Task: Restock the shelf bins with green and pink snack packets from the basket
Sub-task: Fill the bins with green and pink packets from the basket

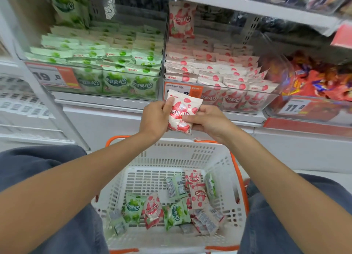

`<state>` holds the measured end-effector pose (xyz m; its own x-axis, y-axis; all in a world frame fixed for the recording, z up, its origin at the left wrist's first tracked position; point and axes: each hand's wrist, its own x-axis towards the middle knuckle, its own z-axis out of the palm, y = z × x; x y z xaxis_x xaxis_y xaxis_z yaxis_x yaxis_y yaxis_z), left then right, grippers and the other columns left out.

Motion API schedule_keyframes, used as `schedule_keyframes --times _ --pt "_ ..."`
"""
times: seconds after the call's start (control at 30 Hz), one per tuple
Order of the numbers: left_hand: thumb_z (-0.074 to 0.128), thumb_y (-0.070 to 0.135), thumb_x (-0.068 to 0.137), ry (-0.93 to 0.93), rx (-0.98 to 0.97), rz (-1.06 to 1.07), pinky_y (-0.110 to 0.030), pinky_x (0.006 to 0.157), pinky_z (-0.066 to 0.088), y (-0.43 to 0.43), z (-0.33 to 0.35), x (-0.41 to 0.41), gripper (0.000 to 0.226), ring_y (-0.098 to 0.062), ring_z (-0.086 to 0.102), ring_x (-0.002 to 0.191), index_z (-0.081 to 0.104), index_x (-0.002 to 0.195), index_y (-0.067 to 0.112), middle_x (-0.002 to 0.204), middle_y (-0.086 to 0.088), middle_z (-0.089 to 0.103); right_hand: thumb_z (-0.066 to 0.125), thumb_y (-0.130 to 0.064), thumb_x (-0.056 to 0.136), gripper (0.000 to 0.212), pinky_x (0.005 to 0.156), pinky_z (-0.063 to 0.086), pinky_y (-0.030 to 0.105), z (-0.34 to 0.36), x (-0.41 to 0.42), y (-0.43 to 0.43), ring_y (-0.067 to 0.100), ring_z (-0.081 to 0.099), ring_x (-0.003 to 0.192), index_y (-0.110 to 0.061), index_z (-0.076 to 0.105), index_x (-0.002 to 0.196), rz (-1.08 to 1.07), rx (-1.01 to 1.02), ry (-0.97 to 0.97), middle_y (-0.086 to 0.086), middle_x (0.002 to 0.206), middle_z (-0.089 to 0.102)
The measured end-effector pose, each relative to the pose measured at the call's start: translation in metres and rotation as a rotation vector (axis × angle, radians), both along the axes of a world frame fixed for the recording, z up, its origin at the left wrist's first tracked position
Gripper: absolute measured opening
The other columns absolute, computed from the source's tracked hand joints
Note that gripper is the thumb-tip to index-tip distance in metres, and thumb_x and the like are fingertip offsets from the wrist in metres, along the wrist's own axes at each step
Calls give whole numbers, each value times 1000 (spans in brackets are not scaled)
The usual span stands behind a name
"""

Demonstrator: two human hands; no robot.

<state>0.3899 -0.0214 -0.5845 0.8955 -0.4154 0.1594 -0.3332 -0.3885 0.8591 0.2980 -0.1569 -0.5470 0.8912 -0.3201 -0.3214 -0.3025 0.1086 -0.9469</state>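
Both hands hold one pink snack packet (182,112) upright above the basket, just below the pink bin's front. My left hand (155,118) grips its left edge with the thumb on the front. My right hand (206,120) pinches its right side. The clear pink bin (219,103) on the shelf is packed with pink packets. To its left, the green bin (114,89) is packed with green packets. The white basket (190,154) with orange handles sits between my knees, holding several green packets (133,209) and pink packets (197,192).
A third bin (312,110) at the right holds red and orange sweets, with a 11.8 price tag. An upper shelf edge (247,6) overhangs the bins. White shelving with barcode labels (24,105) stands at the left. My knees flank the basket.
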Motion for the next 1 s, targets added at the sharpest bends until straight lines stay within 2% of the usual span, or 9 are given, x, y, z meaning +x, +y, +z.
schedule_keyframes --times 0.13,0.23,0.3,0.47,0.6,0.7,0.77,0.87,1.0 --pt "50 44 100 -106 -84 -39 -42 43 50 0 20 4 58 -19 52 41 39 54 10 47 -3 34 69 6 81 19 76 60 29 22 1 -5 16 71 78 -6 66 95 14 -26 -59 6 89 74" --pt "39 47 103 -272 -46 -8 -30 51 45 -2 45 18 54 -5 50 45 48 58 19 50 6 46 69 7 81 23 72 60 30 45 11 -17 19 70 77 1 64 103 -67 -112 -109 10 89 72" --pt "27 52 103 -394 2 76 -36 55 46 -4 61 37 56 -16 58 55 56 71 16 58 4 57 69 5 82 23 70 60 32 65 27 -30 21 72 78 0 63 104 -151 -162 -164 11 91 73" --pt "27 40 106 -624 247 173 -35 47 17 -19 93 84 39 -24 40 58 44 81 14 60 6 37 71 1 81 28 89 56 41 97 103 -60 29 68 100 -6 60 106 -363 -344 -243 14 107 70" --pt "26 41 106 -684 293 102 -34 49 26 -26 85 113 39 -28 46 61 44 84 14 63 3 42 65 -11 89 42 82 53 25 102 177 -73 24 59 116 -9 52 129 -370 -559 -176 9 124 61" --pt "26 42 105 -710 231 51 -37 51 30 -25 78 119 39 -32 47 61 41 80 16 61 3 41 60 -15 93 47 83 40 12 100 219 -76 17 50 124 -11 42 137 -379 -742 -146 4 138 52" --pt "26 43 105 -702 199 36 -37 52 30 -25 76 121 39 -33 47 61 39 79 17 61 2 41 58 -21 94 44 86 39 12 92 238 -76 18 51 125 -12 44 135 -402 -841 -143 4 137 52" --pt "27 43 104 -693 152 7 -37 51 30 -25 76 121 39 -30 46 58 38 77 18 58 5 38 58 -33 93 53 101 43 27 77 252 -75 22 50 127 -11 41 137 -456 -921 -144 7 139 50" --pt "28 43 105 -686 133 -2 -37 50 30 -25 75 121 40 -31 46 57 40 77 17 57 5 39 50 -31 98 43 88 38 21 68 254 -79 19 50 121 -13 42 136 -360 -819 -162 5 134 51"
